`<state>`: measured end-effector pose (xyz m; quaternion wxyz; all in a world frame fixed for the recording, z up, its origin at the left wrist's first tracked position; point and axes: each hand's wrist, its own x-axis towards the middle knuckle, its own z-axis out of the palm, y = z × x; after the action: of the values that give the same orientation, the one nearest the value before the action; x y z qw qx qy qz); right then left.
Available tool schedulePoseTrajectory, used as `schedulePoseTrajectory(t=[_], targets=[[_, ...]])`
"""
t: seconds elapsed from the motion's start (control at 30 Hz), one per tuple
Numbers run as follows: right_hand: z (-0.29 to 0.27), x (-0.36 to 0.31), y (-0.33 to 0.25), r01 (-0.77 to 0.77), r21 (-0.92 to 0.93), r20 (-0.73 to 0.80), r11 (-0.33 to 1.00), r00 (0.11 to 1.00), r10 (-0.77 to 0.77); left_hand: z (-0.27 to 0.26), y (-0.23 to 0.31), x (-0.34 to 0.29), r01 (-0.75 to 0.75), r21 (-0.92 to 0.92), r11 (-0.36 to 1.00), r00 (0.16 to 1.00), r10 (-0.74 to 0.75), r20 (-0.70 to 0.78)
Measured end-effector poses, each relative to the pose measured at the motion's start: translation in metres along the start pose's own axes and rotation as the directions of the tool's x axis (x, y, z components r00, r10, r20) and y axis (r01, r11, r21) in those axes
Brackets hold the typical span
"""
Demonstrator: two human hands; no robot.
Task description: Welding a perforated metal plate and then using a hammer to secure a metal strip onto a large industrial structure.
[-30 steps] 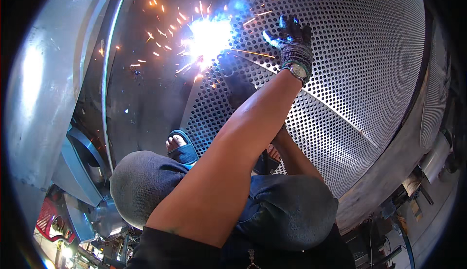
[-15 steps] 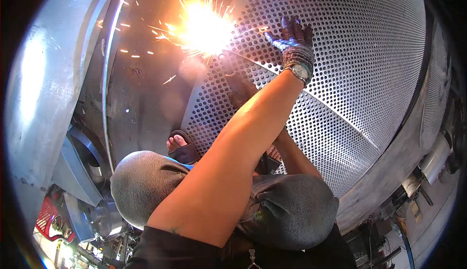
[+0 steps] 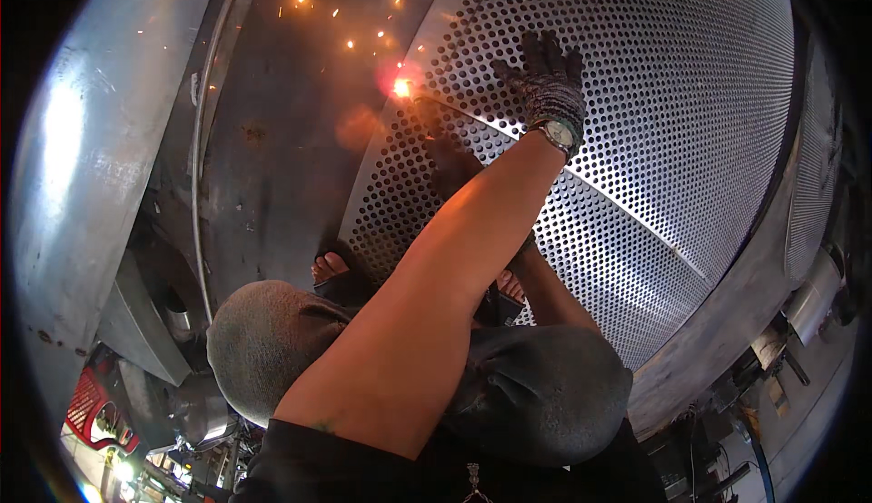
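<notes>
My left hand [image 3: 548, 80], in a knitted grey glove with a watch at the wrist, lies with spread fingers on a curved perforated metal sheet [image 3: 636, 94]. My left forearm crosses over my right arm and hides part of it. My right hand [image 3: 454, 169], dark and partly covered by that forearm, is closed on a welding torch [image 3: 429, 119]. The torch's tip points up and left to a small glowing spot [image 3: 401, 88] at the sheet's left edge, near a seam strip [image 3: 618, 194]. Several sparks fly above the spot.
A plain dark metal surface [image 3: 282, 139] lies left of the perforated sheet. Farther left are a thin metal rod [image 3: 198, 185] and a large shiny panel [image 3: 109, 130]. A red plastic item [image 3: 86, 408] is at lower left. My knees [image 3: 549, 394] are below the arms.
The large white arc flare has died down to a small orange glow, with fewer sparks and a darker scene. My hands have stayed in nearly the same place.
</notes>
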<state>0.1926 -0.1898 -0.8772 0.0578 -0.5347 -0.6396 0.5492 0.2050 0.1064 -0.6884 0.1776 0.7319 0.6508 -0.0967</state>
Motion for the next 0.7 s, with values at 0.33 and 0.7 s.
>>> schedulePoseTrajectory(t=[0.33,0.7], targets=[[-0.050,0.038,-0.149,-0.110,0.509,0.191,0.854,0.982,0.013,0.074,-0.054,0.065,0.225,0.493,0.841,0.960,-0.103,-0.262],[-0.196,-0.056,-0.219,0.467,-0.220,-0.314,0.857,0.797,-0.515,-0.011,0.011,0.002,0.011,0.057,0.998,0.999,-0.014,0.051]])
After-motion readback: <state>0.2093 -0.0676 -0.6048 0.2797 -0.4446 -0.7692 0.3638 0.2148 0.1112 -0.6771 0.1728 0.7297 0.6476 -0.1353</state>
